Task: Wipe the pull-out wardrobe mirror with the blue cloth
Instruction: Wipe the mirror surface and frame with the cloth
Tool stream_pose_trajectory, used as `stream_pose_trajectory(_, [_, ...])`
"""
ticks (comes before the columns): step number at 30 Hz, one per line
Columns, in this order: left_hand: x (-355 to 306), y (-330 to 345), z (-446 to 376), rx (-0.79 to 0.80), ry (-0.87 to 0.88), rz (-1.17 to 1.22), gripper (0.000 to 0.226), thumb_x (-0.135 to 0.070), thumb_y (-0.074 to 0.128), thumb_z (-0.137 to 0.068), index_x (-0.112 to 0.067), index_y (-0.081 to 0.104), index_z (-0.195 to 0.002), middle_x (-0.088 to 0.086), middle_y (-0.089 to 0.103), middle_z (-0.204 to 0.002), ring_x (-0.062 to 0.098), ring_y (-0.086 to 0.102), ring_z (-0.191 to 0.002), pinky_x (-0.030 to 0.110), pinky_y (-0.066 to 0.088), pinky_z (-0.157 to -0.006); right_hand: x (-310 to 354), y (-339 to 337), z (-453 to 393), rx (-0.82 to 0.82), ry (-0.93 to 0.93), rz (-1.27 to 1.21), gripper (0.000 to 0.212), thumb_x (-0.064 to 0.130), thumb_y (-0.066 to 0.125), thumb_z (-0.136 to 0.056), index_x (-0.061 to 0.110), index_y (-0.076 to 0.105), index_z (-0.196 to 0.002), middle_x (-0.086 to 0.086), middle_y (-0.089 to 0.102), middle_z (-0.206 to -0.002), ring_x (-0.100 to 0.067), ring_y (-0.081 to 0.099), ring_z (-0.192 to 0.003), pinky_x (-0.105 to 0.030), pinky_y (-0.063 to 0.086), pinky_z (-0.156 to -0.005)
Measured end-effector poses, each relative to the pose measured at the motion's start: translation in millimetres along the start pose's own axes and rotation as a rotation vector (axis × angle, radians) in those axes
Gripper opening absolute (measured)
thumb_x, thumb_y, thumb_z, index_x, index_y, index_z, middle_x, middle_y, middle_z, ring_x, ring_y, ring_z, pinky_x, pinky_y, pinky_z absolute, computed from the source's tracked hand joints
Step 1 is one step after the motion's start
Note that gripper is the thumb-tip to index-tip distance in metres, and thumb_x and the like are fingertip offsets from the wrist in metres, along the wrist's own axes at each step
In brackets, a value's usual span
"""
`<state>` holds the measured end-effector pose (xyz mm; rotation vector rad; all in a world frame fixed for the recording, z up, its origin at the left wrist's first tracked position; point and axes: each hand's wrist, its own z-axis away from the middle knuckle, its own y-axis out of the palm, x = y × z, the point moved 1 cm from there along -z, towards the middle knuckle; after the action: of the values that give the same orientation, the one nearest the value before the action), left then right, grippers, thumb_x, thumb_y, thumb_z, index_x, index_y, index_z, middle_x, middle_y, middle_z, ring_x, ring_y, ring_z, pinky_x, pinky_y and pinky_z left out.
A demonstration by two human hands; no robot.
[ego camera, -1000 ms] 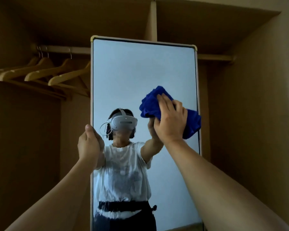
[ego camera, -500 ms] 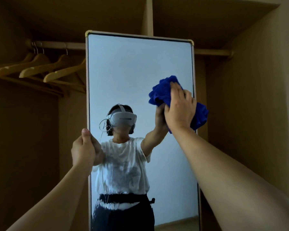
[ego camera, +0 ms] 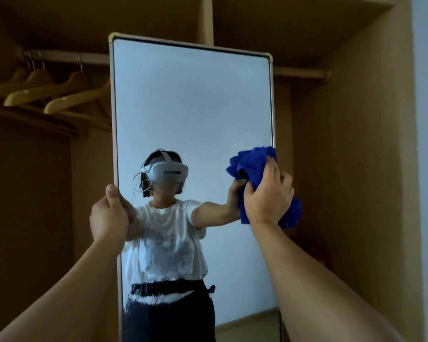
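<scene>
Smeared mirror (ego camera: 193,107) in wooden wardrobe (ego camera: 351,144)

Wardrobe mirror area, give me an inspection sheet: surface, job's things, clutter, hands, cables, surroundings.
Surface: mirror upright, streaky smears low on the glass.
Job's things: blue cloth bunched against the mirror's right edge.
Clutter: nothing seen.
Hands: right hand grips the cloth; left hand holds the mirror's left edge.
Cables: only a thin cable at the headset in the reflection.
Surroundings: wooden hangers on a rail, wardrobe wall.
</scene>
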<state>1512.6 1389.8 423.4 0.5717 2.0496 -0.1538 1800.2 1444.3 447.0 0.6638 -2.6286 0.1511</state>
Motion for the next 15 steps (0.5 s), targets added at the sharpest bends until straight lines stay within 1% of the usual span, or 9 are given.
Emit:
stream_pose_trajectory(4, [-1.4, 0.7, -0.5, 0.021, -0.015, 0.005, 0.060, -0.070, 0.022, -0.088, -0.021, 0.052, -0.069, 0.006, 0.059, -0.074, 0.025, 0.056, -0.071, 0.042, 0.047, -0.072, -7.5, -0.4, 26.0, 0.050, 0.064, 0.034, 0.068, 0.022, 0.073, -0.072, 0.012, 0.048, -0.134, -0.003, 0.057, -0.130, -0.028, 0.052, -0.108, -0.044, 0.044, -0.084])
stream_pose_trajectory(8, [-4.7, -2.1, 1.5, 0.048, -0.023, 0.022, 0.053, -0.066, 0.024, -0.091, -0.025, 0.049, -0.067, 0.001, 0.055, -0.072, 0.025, 0.054, -0.073, 0.043, 0.046, -0.072, -13.1, -2.8, 38.7, 0.078, 0.064, 0.055, 0.067, 0.018, 0.073, -0.073, 0.009, 0.048, -0.134, -0.005, 0.057, -0.130, -0.030, 0.053, -0.108, -0.045, 0.045, -0.084])
stream_pose_trajectory(11, [-6.7, -2.6, 4.6, 0.064, -0.052, 0.053, 0.052, -0.064, 0.024, -0.092, -0.025, 0.049, -0.067, 0.002, 0.056, -0.073, 0.025, 0.054, -0.071, 0.044, 0.047, -0.076, -7.7, -3.3, 30.3, 0.083, 0.089, 0.039, 0.065, 0.016, 0.072, -0.074, 0.009, 0.048, -0.134, -0.006, 0.055, -0.133, -0.030, 0.052, -0.110, -0.044, 0.044, -0.085])
stream_pose_trajectory(13, [-8.7, -2.4, 6.6, 0.057, -0.047, 0.061, 0.053, -0.061, 0.024, -0.093, -0.023, 0.049, -0.068, 0.004, 0.056, -0.072, 0.020, 0.053, -0.066, 0.042, 0.046, -0.072, -1.3, -3.4, 16.2, 0.089, 0.083, 0.029, 0.065, 0.017, 0.070, -0.075, 0.010, 0.046, -0.135, -0.005, 0.052, -0.135, -0.030, 0.050, -0.112, -0.043, 0.042, -0.087])
stream_pose_trajectory(15, [-9.2, -2.4, 7.9, 0.058, -0.037, 0.073, 0.055, -0.061, 0.024, -0.094, -0.020, 0.050, -0.068, 0.006, 0.057, -0.071, 0.018, 0.052, -0.064, 0.037, 0.043, -0.067, 6.4, -3.2, -0.4, 0.083, 0.031, 0.024, 0.064, 0.018, 0.068, -0.077, 0.010, 0.044, -0.136, -0.005, 0.051, -0.136, -0.030, 0.049, -0.112, -0.043, 0.042, -0.087])
